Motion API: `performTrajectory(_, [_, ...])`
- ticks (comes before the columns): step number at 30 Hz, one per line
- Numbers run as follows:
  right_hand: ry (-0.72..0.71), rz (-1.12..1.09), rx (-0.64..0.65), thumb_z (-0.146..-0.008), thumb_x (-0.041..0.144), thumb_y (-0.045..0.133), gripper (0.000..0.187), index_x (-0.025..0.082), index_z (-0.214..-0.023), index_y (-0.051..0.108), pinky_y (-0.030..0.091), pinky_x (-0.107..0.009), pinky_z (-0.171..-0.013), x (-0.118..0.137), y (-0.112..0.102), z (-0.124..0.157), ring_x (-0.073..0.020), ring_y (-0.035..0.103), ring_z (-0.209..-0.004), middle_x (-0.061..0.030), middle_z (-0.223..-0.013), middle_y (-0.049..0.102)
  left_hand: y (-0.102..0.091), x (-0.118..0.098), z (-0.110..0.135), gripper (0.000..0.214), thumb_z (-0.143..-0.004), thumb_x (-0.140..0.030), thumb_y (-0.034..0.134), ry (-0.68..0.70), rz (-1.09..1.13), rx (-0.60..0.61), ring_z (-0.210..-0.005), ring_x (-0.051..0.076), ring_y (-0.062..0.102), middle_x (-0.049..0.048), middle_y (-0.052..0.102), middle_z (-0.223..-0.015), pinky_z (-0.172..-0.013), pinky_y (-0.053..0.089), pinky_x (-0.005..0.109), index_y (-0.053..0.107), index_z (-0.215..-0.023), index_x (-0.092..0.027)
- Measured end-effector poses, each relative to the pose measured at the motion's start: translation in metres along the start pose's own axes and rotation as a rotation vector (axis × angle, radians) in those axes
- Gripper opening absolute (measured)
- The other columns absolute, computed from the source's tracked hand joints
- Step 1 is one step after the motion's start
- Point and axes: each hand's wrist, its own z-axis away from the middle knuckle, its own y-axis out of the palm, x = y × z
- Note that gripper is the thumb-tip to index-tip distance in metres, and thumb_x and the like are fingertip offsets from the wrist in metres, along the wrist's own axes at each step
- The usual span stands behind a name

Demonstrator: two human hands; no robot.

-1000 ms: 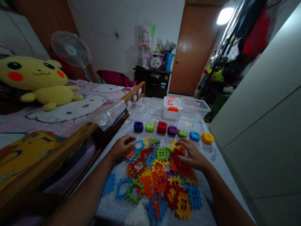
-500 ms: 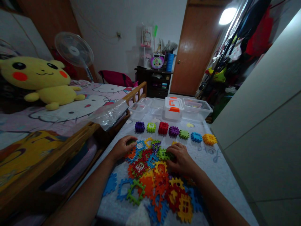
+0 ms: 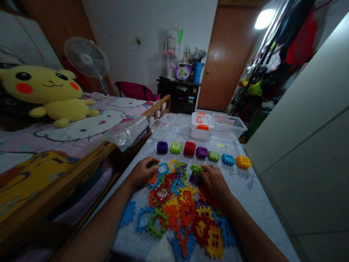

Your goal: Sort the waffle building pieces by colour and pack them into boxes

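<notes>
A heap of flat, toothed plastic tiles (image 3: pixel 180 207) in red, orange, blue, yellow and green covers the near part of a cloth-covered table (image 3: pixel 245 185). My right hand (image 3: pixel 214 183) rests on the heap's far right side, its fingers closed on a green tile (image 3: pixel 196 169) lifted a little off the pile. My left hand (image 3: pixel 141 170) lies curled at the heap's left edge, fingers touching the tiles there. Beyond the heap stands a row of several assembled cubes (image 3: pixel 201 151), purple, green, red, purple, green, blue and yellow.
Clear plastic boxes (image 3: pixel 230 126) and a white case with orange clasps (image 3: pixel 201 124) stand at the table's far end. A wooden bed rail (image 3: pixel 81 171) runs along the left, with a plastic bag (image 3: pixel 125 131), a yellow plush toy (image 3: pixel 47 94) and a fan (image 3: pixel 87 60). A grey wall panel (image 3: pixel 305 145) closes the right.
My right hand slid left across the heap from a red tile and has picked up a green tile. My left hand has stayed where it was.
</notes>
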Motion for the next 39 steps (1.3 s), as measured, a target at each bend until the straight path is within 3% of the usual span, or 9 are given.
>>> performTrajectory(4, [0.119,-0.075,-0.09,-0.092,0.03,0.044,0.026,0.019,-0.108,0.061,0.049,-0.041,-0.087,-0.005,0.0,0.0,-0.0263,0.064,-0.095,-0.0116,-0.099,0.07,0.0,0.0,0.0,0.043,-0.072,-0.054,0.063,-0.004,0.01,0.0,-0.094,0.027,0.066,0.0082,0.073,-0.101,-0.092,0.05,0.04,0.071,-0.095,-0.018])
performTrajectory(10, [0.296,-0.307,-0.112,-0.091,0.036,0.043,0.031,0.02,-0.114,0.057,0.051,-0.032,-0.066,-0.004,-0.01,0.001,-0.0209,0.066,-0.07,-0.0043,-0.081,0.072,0.0,-0.001,0.0,0.043,-0.072,-0.054,0.063,0.0,0.001,-0.001,-0.096,0.027,0.066,0.0083,0.073,-0.102,-0.092,0.05,0.04,0.071,-0.094,-0.018])
performTrajectory(15, [0.264,-0.155,-0.095,-0.088,0.032,0.046,0.022,0.022,-0.095,0.064,0.049,-0.039,-0.081,-0.013,-0.006,0.001,-0.0246,0.065,-0.087,-0.0074,-0.092,0.071,0.0,0.0,0.0,0.044,-0.073,-0.055,0.062,0.001,0.001,0.004,-0.096,0.028,0.066,0.0093,0.072,-0.103,-0.092,0.05,0.04,0.07,-0.095,-0.017])
performTrajectory(20, [0.236,-0.024,-0.156,-0.087,0.026,0.045,0.026,0.019,-0.101,0.065,0.045,-0.045,-0.091,-0.024,-0.006,0.001,-0.0267,0.059,-0.098,-0.0108,-0.101,0.068,-0.001,0.0,0.0,0.044,-0.073,-0.056,0.062,0.014,-0.007,0.001,-0.093,0.027,0.067,0.0079,0.073,-0.099,-0.09,0.05,0.039,0.071,-0.094,-0.018])
performTrajectory(25, [0.059,0.025,-0.027,-0.085,0.03,0.056,0.022,0.02,-0.101,0.065,0.042,-0.043,-0.092,-0.019,-0.019,0.003,-0.0266,0.055,-0.102,-0.0096,-0.104,0.064,-0.001,-0.001,0.0,0.044,-0.073,-0.054,0.063,0.003,-0.006,0.008,-0.094,0.027,0.066,0.0079,0.072,-0.101,-0.09,0.051,0.038,0.07,-0.096,-0.018])
performTrajectory(29, [-0.041,0.137,0.13,-0.073,0.033,0.071,0.042,0.021,-0.113,0.063,0.037,-0.045,-0.095,-0.006,-0.022,0.006,-0.0301,0.05,-0.11,-0.0098,-0.114,0.061,0.0,0.002,0.0,0.044,-0.075,-0.053,0.061,0.007,-0.01,0.013,-0.097,0.026,0.065,0.0087,0.071,-0.105,-0.091,0.05,0.038,0.069,-0.098,-0.017])
performTrajectory(35, [-0.01,0.212,0.241,-0.071,0.033,0.071,0.048,0.018,-0.115,0.059,0.037,-0.04,-0.09,0.007,-0.026,0.009,-0.0291,0.051,-0.103,-0.0112,-0.111,0.061,0.001,0.005,-0.001,0.044,-0.074,-0.053,0.063,0.01,0.003,0.012,-0.096,0.027,0.066,0.0083,0.072,-0.103,-0.09,0.05,0.037,0.07,-0.098,-0.017])
performTrajectory(39, [0.052,0.152,0.281,-0.079,0.031,0.06,0.036,0.016,-0.111,0.055,0.039,-0.032,-0.076,0.011,-0.033,0.008,-0.0225,0.058,-0.084,-0.0066,-0.087,0.064,0.0,0.0,0.0,0.042,-0.073,-0.053,0.064,0.012,0.009,0.002,-0.096,0.027,0.066,0.0083,0.073,-0.101,-0.091,0.05,0.039,0.07,-0.095,-0.018])
